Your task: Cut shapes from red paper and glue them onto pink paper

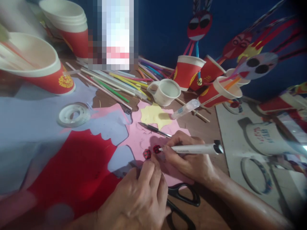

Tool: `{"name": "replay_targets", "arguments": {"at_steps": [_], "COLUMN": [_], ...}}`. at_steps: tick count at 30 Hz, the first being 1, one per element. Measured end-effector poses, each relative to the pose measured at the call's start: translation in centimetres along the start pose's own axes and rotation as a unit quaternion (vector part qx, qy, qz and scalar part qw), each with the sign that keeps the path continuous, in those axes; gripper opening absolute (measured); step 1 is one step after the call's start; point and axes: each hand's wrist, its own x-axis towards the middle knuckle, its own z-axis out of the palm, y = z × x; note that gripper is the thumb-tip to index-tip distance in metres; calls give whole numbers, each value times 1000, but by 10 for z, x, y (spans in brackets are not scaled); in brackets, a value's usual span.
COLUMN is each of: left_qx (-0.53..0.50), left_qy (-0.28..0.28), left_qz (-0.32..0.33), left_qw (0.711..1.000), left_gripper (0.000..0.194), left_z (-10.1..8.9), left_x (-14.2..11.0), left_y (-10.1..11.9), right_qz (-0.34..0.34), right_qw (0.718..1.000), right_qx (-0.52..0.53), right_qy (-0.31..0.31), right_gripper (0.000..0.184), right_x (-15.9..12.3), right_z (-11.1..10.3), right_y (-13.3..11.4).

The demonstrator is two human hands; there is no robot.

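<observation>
My right hand grips a white marker, its tip touching a small round red paper piece with black lines on it. Fingers curled and close together, my left hand holds that piece down at its lower edge. A second red paper piece, also marked in black, lies just left of it. Beneath both is cut pink paper. A black pen rests above my fingers. Partly hidden by my left hand are scissors with black handles.
Red paper, a tape roll and yellow paper lie around. A white cup, a clear tube, several straws and paper cups with face-shaped crafts stand or lie behind. Cardboard is at right.
</observation>
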Motion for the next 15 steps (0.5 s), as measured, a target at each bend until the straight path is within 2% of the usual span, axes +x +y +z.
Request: {"name": "replay_targets", "arguments": {"at_steps": [15], "left_qx": [10], "left_qy": [0], "left_qz": [14], "left_qw": [1000], "left_gripper": [42], "left_z": [1], "left_x": [-2], "left_y": [-1], "right_qz": [-30], "right_qw": [998], "right_qx": [-46], "right_qy": [12], "right_gripper": [12], "right_x": [3], "right_z": [-4], "right_y": [2]}}
